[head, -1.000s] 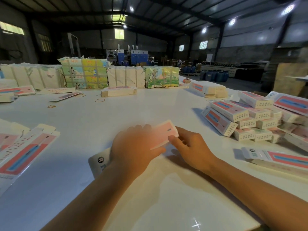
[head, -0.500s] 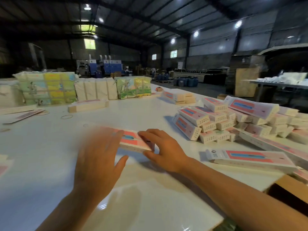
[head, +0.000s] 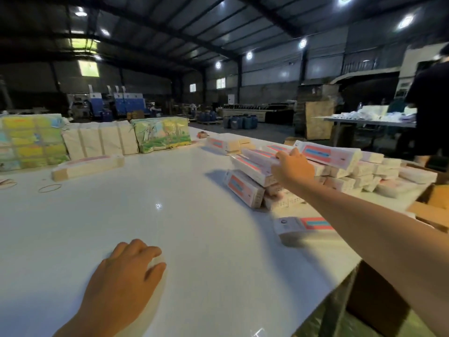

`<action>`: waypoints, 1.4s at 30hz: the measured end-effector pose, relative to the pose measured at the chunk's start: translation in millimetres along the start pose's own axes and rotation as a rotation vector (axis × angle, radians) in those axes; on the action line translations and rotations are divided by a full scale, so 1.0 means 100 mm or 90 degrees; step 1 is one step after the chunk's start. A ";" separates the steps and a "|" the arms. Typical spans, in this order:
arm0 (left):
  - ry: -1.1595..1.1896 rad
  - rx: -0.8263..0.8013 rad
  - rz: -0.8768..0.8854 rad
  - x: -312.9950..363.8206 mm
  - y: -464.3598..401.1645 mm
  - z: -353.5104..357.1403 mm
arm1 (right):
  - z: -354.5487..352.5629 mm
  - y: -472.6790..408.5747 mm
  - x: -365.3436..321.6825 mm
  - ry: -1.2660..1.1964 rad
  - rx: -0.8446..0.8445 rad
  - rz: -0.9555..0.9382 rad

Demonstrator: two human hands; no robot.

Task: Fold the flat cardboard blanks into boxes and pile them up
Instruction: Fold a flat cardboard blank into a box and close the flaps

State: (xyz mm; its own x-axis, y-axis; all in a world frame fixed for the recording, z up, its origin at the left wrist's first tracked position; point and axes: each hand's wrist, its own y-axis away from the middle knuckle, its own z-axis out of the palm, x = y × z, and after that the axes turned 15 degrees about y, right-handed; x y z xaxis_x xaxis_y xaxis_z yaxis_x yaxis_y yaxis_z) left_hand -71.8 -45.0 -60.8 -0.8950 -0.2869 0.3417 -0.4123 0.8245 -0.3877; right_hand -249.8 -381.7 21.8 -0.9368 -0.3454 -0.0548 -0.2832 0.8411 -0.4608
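Note:
My right hand [head: 292, 167] reaches out to the pile of folded boxes [head: 340, 176] at the right of the white table [head: 170, 203] and holds a folded pink-and-white box [head: 257, 158] on top of that pile, fingers curled over its far edge. My left hand [head: 126, 271] rests on the bare table near the front, fingers loosely bent, holding nothing. One more folded box [head: 303, 224] lies alone on the table, partly under my right forearm. No flat blank shows in the view.
Wrapped bundles [head: 97, 139] line the far table edge, with a long box [head: 87, 166] and rubber bands [head: 49, 188] before them. Brown cartons [head: 432, 210] sit off the right edge. A person in dark clothes [head: 427, 105] stands at the far right.
My right hand has carried the folded box from the table's middle out to the pile on the right. My left hand let go and dropped to the table. The view swung right.

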 end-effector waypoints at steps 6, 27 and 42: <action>-0.004 0.000 -0.021 -0.03 0.01 0.02 | -0.24 0.17 -0.26 -0.074 0.142 -0.088; 0.200 0.066 -0.250 -0.15 0.00 -0.39 | 0.21 1.48 -1.40 -0.215 -0.006 -0.511; -0.091 0.027 -0.731 -1.69 1.18 -1.79 | 0.15 1.51 -1.38 -0.222 -0.017 -0.508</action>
State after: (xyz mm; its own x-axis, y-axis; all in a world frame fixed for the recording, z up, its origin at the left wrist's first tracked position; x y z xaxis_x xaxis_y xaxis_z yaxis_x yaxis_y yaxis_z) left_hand 61.9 188.1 -10.6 0.0004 -0.9111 0.4122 -0.9979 0.0265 0.0596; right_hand -160.7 -213.1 -53.7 -0.3414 -0.9399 0.0053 -0.8369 0.3014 -0.4568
